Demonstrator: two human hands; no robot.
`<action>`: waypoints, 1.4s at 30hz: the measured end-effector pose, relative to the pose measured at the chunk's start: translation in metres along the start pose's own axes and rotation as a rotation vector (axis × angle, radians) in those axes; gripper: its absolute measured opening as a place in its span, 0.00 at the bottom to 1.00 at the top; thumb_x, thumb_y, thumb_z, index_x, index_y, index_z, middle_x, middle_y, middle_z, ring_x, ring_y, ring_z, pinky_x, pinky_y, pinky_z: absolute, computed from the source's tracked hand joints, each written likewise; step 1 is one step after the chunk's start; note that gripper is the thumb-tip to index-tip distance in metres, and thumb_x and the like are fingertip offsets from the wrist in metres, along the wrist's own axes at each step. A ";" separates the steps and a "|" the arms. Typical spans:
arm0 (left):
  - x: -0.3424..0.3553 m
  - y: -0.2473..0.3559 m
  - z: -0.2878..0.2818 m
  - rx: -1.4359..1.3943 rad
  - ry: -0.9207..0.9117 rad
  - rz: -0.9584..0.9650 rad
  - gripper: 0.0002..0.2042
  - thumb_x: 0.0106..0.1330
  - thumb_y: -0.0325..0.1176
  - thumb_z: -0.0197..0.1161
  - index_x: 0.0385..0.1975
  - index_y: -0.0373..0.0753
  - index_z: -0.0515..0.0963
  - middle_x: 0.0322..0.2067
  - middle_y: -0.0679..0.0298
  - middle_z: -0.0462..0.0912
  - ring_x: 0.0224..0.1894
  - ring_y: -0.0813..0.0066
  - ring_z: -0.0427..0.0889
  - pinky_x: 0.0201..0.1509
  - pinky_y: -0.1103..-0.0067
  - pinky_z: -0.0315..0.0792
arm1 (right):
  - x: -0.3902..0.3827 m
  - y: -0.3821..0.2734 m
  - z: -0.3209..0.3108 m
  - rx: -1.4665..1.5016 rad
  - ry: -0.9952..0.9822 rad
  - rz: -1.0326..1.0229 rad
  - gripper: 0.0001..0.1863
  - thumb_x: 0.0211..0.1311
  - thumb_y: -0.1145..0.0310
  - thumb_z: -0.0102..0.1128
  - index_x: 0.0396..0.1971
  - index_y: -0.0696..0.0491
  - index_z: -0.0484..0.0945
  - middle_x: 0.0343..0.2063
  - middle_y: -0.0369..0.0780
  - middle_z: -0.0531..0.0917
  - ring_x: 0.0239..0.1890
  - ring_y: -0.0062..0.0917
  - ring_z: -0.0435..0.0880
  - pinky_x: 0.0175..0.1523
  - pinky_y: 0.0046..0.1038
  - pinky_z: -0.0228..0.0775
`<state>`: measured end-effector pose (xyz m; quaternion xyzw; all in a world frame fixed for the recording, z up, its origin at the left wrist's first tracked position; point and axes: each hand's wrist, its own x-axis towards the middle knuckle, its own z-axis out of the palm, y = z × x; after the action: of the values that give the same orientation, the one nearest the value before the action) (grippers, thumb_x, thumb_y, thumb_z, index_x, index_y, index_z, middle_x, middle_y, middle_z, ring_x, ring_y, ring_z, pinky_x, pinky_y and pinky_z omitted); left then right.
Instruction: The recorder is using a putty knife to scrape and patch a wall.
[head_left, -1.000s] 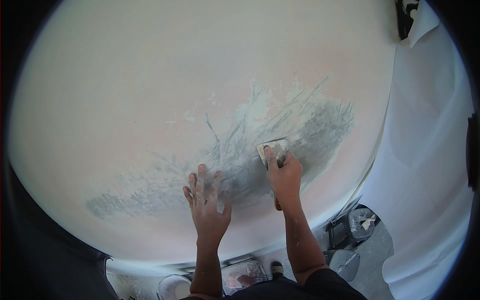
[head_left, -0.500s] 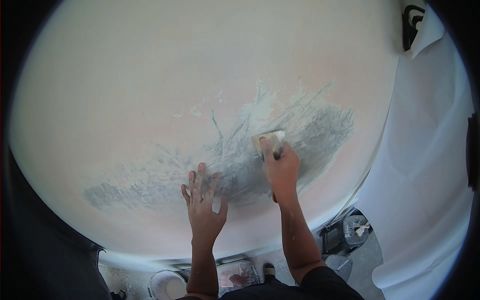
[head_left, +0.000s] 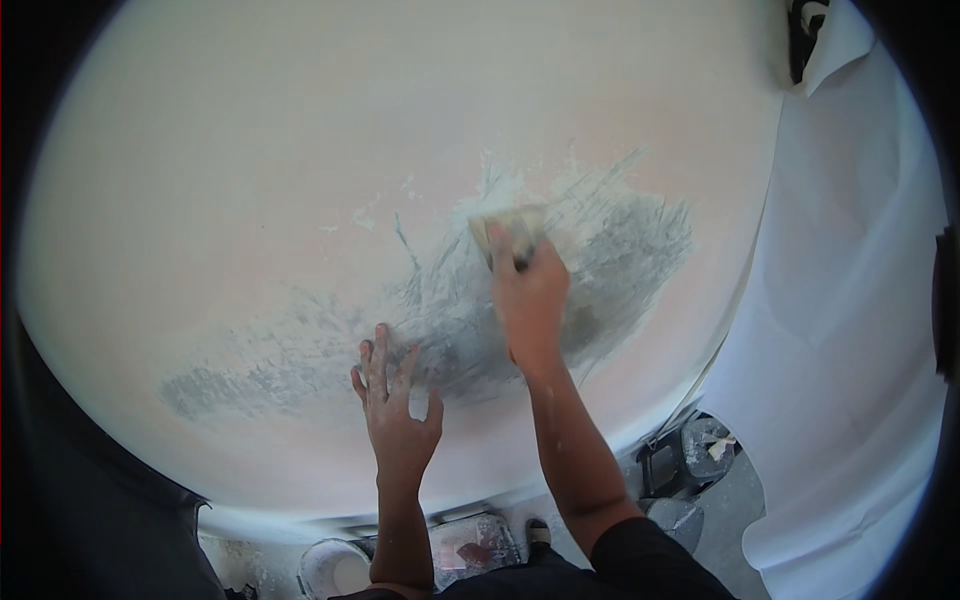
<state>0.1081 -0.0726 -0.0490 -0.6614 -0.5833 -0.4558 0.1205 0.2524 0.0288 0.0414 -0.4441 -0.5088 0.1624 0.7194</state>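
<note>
A broad, curved cream panel (head_left: 330, 150) fills most of the view, with a grey, streaked patch (head_left: 630, 270) across its lower half. My right hand (head_left: 530, 300) grips a flat beige block (head_left: 516, 226) against the upper middle of that patch. Blur hides whether this is a sanding block or a spreader. To its left, my left hand (head_left: 397, 400) rests on the patch's lower edge with fingers spread, holding nothing.
White sheeting (head_left: 840, 300) drapes down the right side. Below the panel's edge stand a round white bucket (head_left: 335, 568), a dusty flat surface (head_left: 495, 545) and dark containers (head_left: 705, 450). A black fitting (head_left: 800, 40) sits at the upper right.
My right hand has moved the beige block up and left across the grey patch. My left hand stays against the panel, and the whole view has shifted slightly.
</note>
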 end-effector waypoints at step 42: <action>0.001 -0.006 0.017 -0.841 -0.241 -0.306 0.09 0.63 0.21 0.66 0.43 0.32 0.82 0.35 0.58 0.87 0.37 0.76 0.85 0.47 0.81 0.78 | -0.119 0.119 -0.103 0.380 -1.072 0.416 0.15 0.77 0.62 0.47 0.31 0.57 0.72 0.12 0.31 0.69 0.12 0.12 0.64 0.17 0.19 0.54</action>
<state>0.1109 -0.0579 -0.0599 -0.6072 -0.4488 -0.5853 -0.2955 0.3171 -0.0358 -0.1337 -0.2543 -0.6650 0.5888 0.3826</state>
